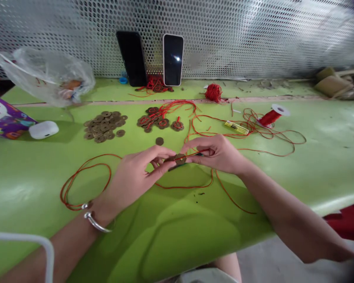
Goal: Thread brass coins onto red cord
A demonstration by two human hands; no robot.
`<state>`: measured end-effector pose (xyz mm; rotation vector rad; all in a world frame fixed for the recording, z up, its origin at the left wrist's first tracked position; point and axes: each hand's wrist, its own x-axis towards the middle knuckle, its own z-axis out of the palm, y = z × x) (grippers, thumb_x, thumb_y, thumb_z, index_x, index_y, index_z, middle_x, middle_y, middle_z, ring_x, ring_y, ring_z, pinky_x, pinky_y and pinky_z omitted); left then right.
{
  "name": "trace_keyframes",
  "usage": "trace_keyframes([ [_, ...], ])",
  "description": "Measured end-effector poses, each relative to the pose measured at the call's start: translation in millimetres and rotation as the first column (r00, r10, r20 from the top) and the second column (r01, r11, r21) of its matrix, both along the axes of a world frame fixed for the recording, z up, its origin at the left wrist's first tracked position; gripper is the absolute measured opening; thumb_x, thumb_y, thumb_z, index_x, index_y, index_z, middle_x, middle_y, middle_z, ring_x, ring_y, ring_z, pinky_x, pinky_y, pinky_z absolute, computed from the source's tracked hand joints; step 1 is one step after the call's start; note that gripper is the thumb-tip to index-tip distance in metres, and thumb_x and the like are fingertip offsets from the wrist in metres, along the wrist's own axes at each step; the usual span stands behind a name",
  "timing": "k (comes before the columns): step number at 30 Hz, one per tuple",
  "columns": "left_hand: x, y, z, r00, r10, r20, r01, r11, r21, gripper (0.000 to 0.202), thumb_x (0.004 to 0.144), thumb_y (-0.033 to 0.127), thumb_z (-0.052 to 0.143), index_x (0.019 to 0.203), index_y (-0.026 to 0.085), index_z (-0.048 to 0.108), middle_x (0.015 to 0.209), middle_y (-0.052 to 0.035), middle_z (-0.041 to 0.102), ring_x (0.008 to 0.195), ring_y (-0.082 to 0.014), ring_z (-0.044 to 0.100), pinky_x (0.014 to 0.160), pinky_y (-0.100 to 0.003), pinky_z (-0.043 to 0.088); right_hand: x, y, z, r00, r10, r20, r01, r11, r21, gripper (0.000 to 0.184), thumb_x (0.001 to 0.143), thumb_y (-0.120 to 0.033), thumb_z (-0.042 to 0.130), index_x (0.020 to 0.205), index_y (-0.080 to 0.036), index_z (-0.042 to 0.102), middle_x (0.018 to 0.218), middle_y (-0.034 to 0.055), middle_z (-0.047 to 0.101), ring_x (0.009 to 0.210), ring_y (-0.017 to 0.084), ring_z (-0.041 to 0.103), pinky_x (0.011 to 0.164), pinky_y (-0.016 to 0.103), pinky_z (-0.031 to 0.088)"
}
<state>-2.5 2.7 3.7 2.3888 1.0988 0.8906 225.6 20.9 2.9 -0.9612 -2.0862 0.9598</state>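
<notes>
Coins (177,158) pinched between left hand (135,177) and right hand (216,154); red cord (191,154) runs left-right.

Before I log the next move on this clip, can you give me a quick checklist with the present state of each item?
1. Coins pinched between left hand and right hand: ok.
2. Red cord reaches the hands: ok; whether it is threaded through the coins: cannot tell.
3. Loose coin pile on the green table, apart from both hands: ok.
4. Tied coin bundles lie separate from the loose pile: ok.
5. Cord free of tangles near the spool: not ok, loops overlap.
6. Yellow lighter clear of the hands: ok.
</notes>
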Motion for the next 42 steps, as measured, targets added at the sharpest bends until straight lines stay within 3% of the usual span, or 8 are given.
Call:
trace_keyframes([
  [3,1.2,-0.4,-1.5,0.999,-0.006,-0.040,0.008,0.999,0.046,0.038,0.079,0.036,0.067,0.113,0.023,0.055,0.090,0.0038,0.071,0.073,-0.0082,0.067,0.069,-0.017,0.052,0.7,0.9,-0.3,0.999,-0.006,-0.050,0.004,1.000,-0.028,0.021,0.081,-0.029,0.068,0.096,-0.015,0.068,0.056,-0.0064,0.030,0.049,0.005,0.018,0.042,0.020,0.015],
  [8,1.4,0.0,-4.6,0.999,-0.016,-0.035,0.020,0.992,0.128,0.027,0.082,0.027,0.066,0.107,0.024,0.056,0.093,0.0053,0.072,0.066,-0.0054,0.065,0.068,-0.016,0.051,1.3,1.5,-2.4,0.998,-0.009,-0.060,0.009,1.000,-0.010,0.022,0.080,-0.030,0.069,0.096,-0.015,0.068,0.057,-0.0063,0.029,0.050,0.006,0.019,0.043,0.020,0.016],
  [23,0.7,-2.8,-5.4,0.998,0.032,-0.055,-0.023,0.988,0.154,0.020,0.082,0.029,0.063,0.101,0.023,0.057,0.085,0.0039,0.073,0.063,-0.0087,0.065,0.058,-0.020,0.051,0.2,0.6,0.8,1.000,-0.004,-0.020,0.004,1.000,-0.002,0.022,0.080,-0.028,0.070,0.096,-0.014,0.069,0.055,-0.0071,0.025,0.049,0.006,0.018,0.042,0.021,0.015],
  [30,2.8,-4.8,-4.8,0.999,0.052,-0.003,-0.051,0.976,0.211,0.018,0.079,0.027,0.065,0.095,0.022,0.058,0.082,0.0036,0.072,0.062,-0.0086,0.065,0.056,-0.019,0.051,-0.4,-1.0,0.7,1.000,0.019,-0.021,-0.019,1.000,0.004,0.022,0.080,-0.030,0.069,0.096,-0.015,0.069,0.058,-0.0047,0.043,0.047,0.004,0.023,0.041,0.020,0.018],
  [35,2.1,-5.0,-3.7,0.997,0.056,-0.044,-0.047,0.981,0.189,0.018,0.081,0.029,0.063,0.098,0.026,0.057,0.080,0.0046,0.072,0.062,-0.0096,0.066,0.057,-0.021,0.053,0.9,-0.5,0.5,1.000,0.022,-0.016,-0.021,1.000,0.007,0.023,0.080,-0.033,0.069,0.096,-0.016,0.069,0.061,-0.0032,0.049,0.048,0.005,0.024,0.042,0.020,0.019],
  [42,-0.6,-2.2,-3.5,0.998,0.017,-0.057,-0.008,0.987,0.158,0.022,0.083,0.028,0.061,0.104,0.028,0.056,0.091,0.0042,0.073,0.068,-0.0109,0.068,0.065,-0.023,0.056,2.4,0.3,1.0,1.000,0.013,-0.020,-0.012,0.999,0.033,0.022,0.080,-0.031,0.069,0.096,-0.015,0.069,0.056,-0.0054,0.038,0.048,0.005,0.022,0.042,0.021,0.018],
])
